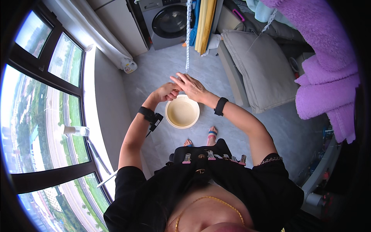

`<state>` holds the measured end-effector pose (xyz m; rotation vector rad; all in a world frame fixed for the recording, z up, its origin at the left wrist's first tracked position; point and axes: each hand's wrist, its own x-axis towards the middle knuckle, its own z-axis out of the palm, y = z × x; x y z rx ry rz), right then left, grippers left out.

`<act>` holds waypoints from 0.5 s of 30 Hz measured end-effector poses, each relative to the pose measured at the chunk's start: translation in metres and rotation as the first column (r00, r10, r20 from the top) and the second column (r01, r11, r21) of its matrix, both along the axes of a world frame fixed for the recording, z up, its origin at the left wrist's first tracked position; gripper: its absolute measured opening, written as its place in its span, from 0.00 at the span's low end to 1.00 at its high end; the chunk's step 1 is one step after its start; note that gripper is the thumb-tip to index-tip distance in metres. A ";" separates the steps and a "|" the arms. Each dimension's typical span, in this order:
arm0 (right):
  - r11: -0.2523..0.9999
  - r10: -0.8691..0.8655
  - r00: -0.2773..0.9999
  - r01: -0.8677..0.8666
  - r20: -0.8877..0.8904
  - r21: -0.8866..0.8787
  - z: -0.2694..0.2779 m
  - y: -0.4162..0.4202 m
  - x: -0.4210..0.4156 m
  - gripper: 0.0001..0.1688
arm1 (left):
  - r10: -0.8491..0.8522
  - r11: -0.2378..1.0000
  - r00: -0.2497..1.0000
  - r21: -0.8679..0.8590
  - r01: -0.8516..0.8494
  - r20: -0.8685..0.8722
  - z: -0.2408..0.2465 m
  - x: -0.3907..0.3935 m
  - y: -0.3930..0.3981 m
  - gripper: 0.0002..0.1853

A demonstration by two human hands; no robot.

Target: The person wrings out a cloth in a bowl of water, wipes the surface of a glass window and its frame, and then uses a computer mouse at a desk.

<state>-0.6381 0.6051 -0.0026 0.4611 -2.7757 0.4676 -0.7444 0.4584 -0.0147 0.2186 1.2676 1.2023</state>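
Observation:
My left hand is raised in front of me with its fingers curled. Over its fingertips lies my right hand, its fingers partly stretched; whatever may be between the two hands is hidden. A narrow white patterned strip hangs from above, and its lower end meets the top of my right hand. I cannot tell whether either hand grips it. Below the hands, a cream plastic basin stands on the floor. Several clear clips with pink ends, one of them a clip near the middle, are on my black shirt.
A front-loading washing machine stands at the back, near yellow fabric. At right are a grey cushion and a hanging purple fleece. Windows line the left, with a detergent bottle below the curtain.

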 end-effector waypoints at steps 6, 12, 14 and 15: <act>0.991 0.087 0.951 -0.051 -0.297 0.126 0.009 0.000 -0.004 0.20 | -0.260 0.966 0.959 0.045 0.256 0.113 0.018 0.016 0.001 0.16; 0.976 0.152 0.987 -0.143 -0.044 0.167 0.010 0.011 -0.023 0.10 | -0.182 0.975 0.945 -0.172 0.138 -0.273 0.028 0.035 0.008 0.13; 0.978 0.150 0.983 -0.163 0.103 0.129 0.020 0.008 -0.024 0.08 | -0.223 0.957 0.826 -0.280 0.082 -0.519 0.016 0.029 0.008 0.10; 0.985 0.115 0.982 -0.133 0.150 0.112 0.019 0.008 -0.025 0.07 | -0.213 0.968 0.675 -0.248 0.045 -0.707 0.011 0.029 0.009 0.08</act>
